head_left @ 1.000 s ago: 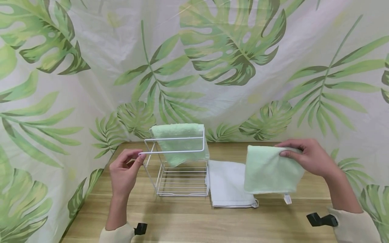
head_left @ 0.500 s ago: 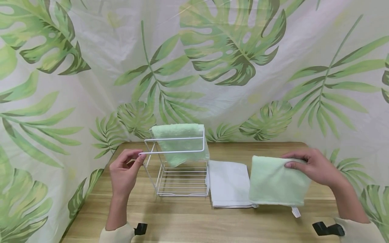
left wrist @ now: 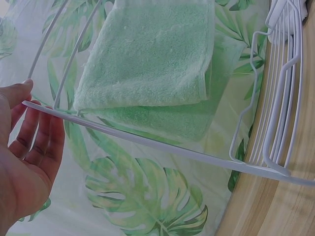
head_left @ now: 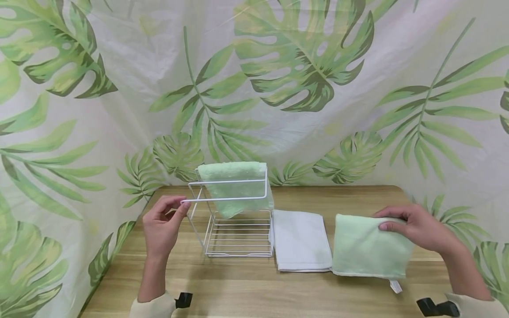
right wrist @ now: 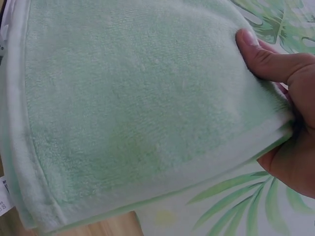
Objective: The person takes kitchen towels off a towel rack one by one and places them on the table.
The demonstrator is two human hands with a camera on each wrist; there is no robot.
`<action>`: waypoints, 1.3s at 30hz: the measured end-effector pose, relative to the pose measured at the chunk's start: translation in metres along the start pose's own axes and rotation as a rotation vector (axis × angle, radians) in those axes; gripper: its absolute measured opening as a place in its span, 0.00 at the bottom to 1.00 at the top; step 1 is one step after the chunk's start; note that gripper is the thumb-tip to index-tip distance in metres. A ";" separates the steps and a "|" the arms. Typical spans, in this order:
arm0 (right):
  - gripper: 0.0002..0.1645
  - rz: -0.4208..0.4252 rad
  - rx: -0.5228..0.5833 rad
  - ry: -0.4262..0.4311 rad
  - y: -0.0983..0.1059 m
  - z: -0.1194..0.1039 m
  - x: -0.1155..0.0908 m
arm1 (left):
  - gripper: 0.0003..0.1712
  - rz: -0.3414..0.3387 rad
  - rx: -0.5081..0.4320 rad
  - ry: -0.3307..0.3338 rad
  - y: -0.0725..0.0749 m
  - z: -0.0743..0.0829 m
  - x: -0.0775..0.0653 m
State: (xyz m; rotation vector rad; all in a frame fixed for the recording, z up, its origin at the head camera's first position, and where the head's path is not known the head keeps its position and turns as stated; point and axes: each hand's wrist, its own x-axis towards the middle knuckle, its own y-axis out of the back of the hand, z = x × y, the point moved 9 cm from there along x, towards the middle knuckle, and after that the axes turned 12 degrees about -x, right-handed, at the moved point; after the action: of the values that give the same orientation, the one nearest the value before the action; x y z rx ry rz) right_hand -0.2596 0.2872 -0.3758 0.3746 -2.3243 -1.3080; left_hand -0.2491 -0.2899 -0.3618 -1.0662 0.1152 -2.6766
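Observation:
My left hand (head_left: 164, 223) pinches the front left corner of a white wire rack (head_left: 238, 255) between thumb and fingertips. A light green towel (head_left: 234, 187) is draped over the rack's back top bar; its hanging folds fill much of the left wrist view. On the right, my right hand (head_left: 417, 227) grips the top edge of a folded green towel (head_left: 371, 247), thumb in front and fingers behind. This towel hangs down close over the table, with a small white tag at its lower right. In the right wrist view the thumb (right wrist: 261, 56) presses on its terry surface.
A folded white towel (head_left: 302, 240) lies flat on the wooden table (head_left: 246, 287), between the rack and the held green towel. A leaf-patterned cloth (head_left: 310, 132) hangs behind the table and along its sides.
My right hand has moved down and to the right with the green towel, uncovering the right side of the white towel. The left hand and the rack stay in place.

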 end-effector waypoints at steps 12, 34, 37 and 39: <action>0.14 -0.117 0.118 0.082 -0.015 0.004 -0.003 | 0.08 0.002 -0.028 -0.006 0.001 0.001 0.000; 0.09 0.072 -0.127 -0.016 -0.045 0.061 0.027 | 0.08 -0.002 -0.055 -0.007 -0.001 0.000 -0.001; 0.09 0.092 -0.126 0.004 -0.052 0.069 0.036 | 0.08 0.003 -0.048 0.005 0.000 -0.001 0.000; 0.09 0.087 -0.126 -0.008 -0.057 0.074 0.042 | 0.09 0.001 -0.050 0.007 -0.001 -0.001 0.000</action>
State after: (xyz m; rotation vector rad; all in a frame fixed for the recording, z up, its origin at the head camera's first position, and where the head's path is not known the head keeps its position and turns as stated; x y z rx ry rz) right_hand -0.3324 0.2941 -0.4478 0.2261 -2.2246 -1.4065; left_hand -0.2497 -0.2892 -0.3628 -1.0717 0.1842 -2.6902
